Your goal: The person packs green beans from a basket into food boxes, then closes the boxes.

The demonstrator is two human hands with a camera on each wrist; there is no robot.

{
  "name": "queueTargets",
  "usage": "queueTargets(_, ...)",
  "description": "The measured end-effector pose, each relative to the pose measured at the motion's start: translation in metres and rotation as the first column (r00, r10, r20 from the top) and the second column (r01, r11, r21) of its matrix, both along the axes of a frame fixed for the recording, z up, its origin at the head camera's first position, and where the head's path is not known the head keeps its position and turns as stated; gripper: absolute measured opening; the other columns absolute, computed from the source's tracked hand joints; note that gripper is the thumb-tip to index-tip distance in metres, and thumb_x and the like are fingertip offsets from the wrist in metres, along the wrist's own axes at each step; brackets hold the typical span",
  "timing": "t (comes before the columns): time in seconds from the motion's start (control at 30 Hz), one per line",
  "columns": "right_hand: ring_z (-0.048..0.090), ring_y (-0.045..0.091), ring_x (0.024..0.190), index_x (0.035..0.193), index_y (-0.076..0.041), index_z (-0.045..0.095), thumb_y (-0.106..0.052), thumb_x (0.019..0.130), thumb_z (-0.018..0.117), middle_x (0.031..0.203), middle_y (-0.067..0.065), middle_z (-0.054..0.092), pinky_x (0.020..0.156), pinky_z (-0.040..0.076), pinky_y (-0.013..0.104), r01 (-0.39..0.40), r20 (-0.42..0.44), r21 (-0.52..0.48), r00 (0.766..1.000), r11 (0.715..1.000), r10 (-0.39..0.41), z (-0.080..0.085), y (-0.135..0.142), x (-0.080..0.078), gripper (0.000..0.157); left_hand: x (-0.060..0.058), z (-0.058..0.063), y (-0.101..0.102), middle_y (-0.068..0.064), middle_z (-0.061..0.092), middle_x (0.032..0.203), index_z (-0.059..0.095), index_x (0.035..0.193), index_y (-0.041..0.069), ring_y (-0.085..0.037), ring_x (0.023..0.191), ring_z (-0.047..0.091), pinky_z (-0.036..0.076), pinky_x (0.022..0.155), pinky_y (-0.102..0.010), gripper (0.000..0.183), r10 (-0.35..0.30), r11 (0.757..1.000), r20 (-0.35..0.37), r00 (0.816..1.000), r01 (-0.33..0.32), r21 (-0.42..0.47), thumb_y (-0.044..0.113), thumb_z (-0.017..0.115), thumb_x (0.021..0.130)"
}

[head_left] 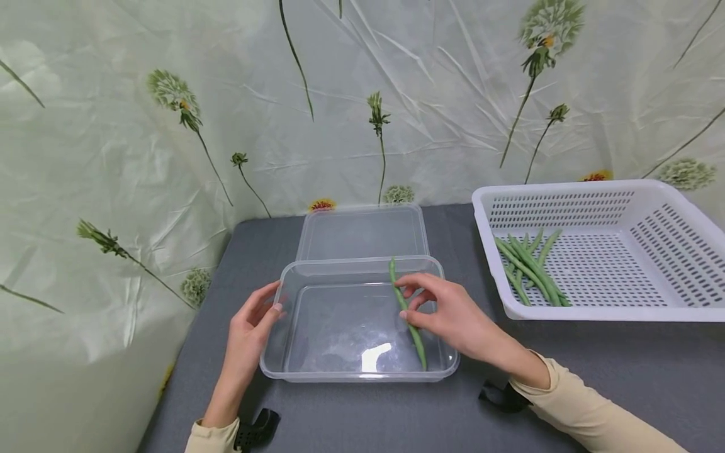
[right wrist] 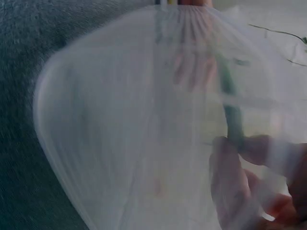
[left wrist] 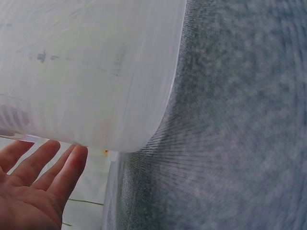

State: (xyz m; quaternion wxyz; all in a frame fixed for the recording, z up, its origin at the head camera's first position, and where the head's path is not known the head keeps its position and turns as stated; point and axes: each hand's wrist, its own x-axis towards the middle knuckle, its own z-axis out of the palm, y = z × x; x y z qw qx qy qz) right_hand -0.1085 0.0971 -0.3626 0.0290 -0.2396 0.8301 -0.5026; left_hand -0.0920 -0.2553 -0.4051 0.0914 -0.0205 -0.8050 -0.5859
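A clear plastic container (head_left: 340, 327) sits on the grey cloth in front of me. My left hand (head_left: 255, 324) is at its left side, fingertips right at the rim; the left wrist view shows these fingers fairly straight against the outer wall. My right hand (head_left: 447, 311) is over the container's right part and pinches a green bean (head_left: 416, 343) between thumb and fingers. This bean slants lengthwise over the container floor. In the right wrist view the pinched bean (right wrist: 233, 117) shows blurred through the plastic wall.
Behind the container lies a clear lid (head_left: 362, 233). On the right, a white perforated basket (head_left: 617, 313) holds several green beans (head_left: 532, 267) in its left part. A floral plastic sheet (head_left: 340, 145) hangs behind the grey table cloth (head_left: 362, 415).
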Motion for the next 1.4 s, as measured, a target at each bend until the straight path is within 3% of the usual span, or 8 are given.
queueTargets(0.17, 0.062, 0.002, 0.084, 0.127, -0.015, 0.062, -0.011, 0.086, 0.078, 0.106, -0.006, 0.063, 0.061, 0.049, 0.027, 0.039, -0.055, 0.119, 0.998, 0.992, -0.033, -0.002, -0.006, 0.001, 0.044, 0.0, 0.002, 0.001, -0.008, 0.054, 0.138, 0.053, 0.14, 0.01, -0.018, 0.117, 0.06, 0.052, 0.087, -0.025, 0.039, -0.001, 1.0, -0.009, 1.0, 0.001, -0.003, 0.012, 0.057, 0.101)
queueTargets(0.43, 0.064, 0.004, 0.085, 0.121, -0.012, 0.065, -0.01, 0.083, 0.08, 0.103, -0.006, 0.064, 0.066, 0.052, 0.025, 0.082, -0.194, 0.14, 0.98, 0.987, -0.054, -0.01, -0.01, 0.002, 0.041, 0.001, 0.001, 0.002, -0.008, 0.054, 0.139, 0.053, 0.14, 0.01, -0.015, 0.117, 0.06, 0.052, 0.088, -0.023, 0.04, 0.005, 1.0, 0.005, 1.0, -0.005, 0.001, 0.012, 0.057, 0.101)
queueTargets(0.57, 0.064, 0.003, 0.086, 0.121, -0.014, 0.065, -0.011, 0.084, 0.08, 0.107, -0.008, 0.064, 0.067, 0.054, 0.024, 0.079, -0.222, 0.119, 0.974, 0.99, -0.051, -0.012, -0.01, 0.002, 0.04, 0.001, 0.001, 0.002, -0.008, 0.054, 0.139, 0.053, 0.14, 0.01, -0.015, 0.117, 0.06, 0.052, 0.088, -0.023, 0.04, 0.005, 1.0, 0.0, 1.0, -0.005, 0.006, 0.012, 0.057, 0.101)
queueTargets(0.7, 0.064, 0.004, 0.088, 0.121, -0.017, 0.065, -0.012, 0.086, 0.078, 0.111, -0.009, 0.065, 0.067, 0.055, 0.025, 0.034, -0.174, 0.021, 0.984, 0.999, -0.03, -0.011, -0.005, 0.002, 0.038, 0.0, 0.002, 0.002, -0.008, 0.053, 0.139, 0.053, 0.14, 0.01, -0.016, 0.117, 0.06, 0.052, 0.088, -0.024, 0.04, 0.002, 1.0, -0.004, 1.0, -0.002, 0.004, 0.012, 0.057, 0.101)
queueTargets(0.83, 0.066, 0.011, 0.091, 0.12, -0.019, 0.065, -0.014, 0.088, 0.076, 0.111, -0.005, 0.066, 0.069, 0.057, 0.03, -0.02, -0.03, -0.123, 0.999, 0.992, 0.017, -0.01, 0.002, 0.003, 0.034, 0.001, 0.002, 0.001, -0.008, 0.054, 0.139, 0.052, 0.141, 0.01, -0.014, 0.117, 0.06, 0.052, 0.088, -0.024, 0.04, 0.002, 1.0, 0.004, 1.0, -0.002, 0.002, 0.013, 0.057, 0.101)
queueTargets(0.97, 0.066, 0.017, 0.094, 0.12, -0.02, 0.065, -0.016, 0.09, 0.074, 0.111, 0.0, 0.066, 0.074, 0.058, 0.034, -0.046, 0.08, -0.219, 0.995, 0.975, 0.065, -0.008, 0.009, 0.007, 0.031, 0.003, 0.002, 0.001, -0.008, 0.054, 0.138, 0.052, 0.141, 0.01, -0.014, 0.116, 0.06, 0.052, 0.088, -0.024, 0.039, 0.001, 1.0, 0.01, 1.0, -0.001, 0.009, 0.013, 0.056, 0.102)
queueTargets(1.2, 0.065, 0.019, 0.096, 0.121, -0.019, 0.065, -0.013, 0.091, 0.073, 0.114, -0.002, 0.066, 0.075, 0.058, 0.035, -0.07, 0.033, -0.241, 0.996, 0.968, 0.08, 0.0, 0.021, 0.015, 0.032, 0.004, 0.002, 0.0, -0.008, 0.054, 0.138, 0.052, 0.141, 0.011, -0.015, 0.116, 0.06, 0.051, 0.088, -0.023, 0.039, 0.011, 1.0, 0.014, 1.0, -0.011, 0.006, 0.013, 0.056, 0.102)
queueTargets(1.4, 0.065, 0.018, 0.097, 0.122, -0.021, 0.064, -0.012, 0.092, 0.071, 0.114, -0.003, 0.066, 0.077, 0.057, 0.034, -0.053, 0.007, -0.225, 0.998, 0.973, 0.056, 0.007, 0.033, 0.025, 0.033, 0.005, 0.002, 0.0, -0.008, 0.053, 0.14, 0.052, 0.141, 0.011, -0.023, 0.119, 0.059, 0.052, 0.089, -0.025, 0.039, 0.002, 1.0, 0.017, 1.0, -0.002, 0.013, 0.014, 0.056, 0.102)
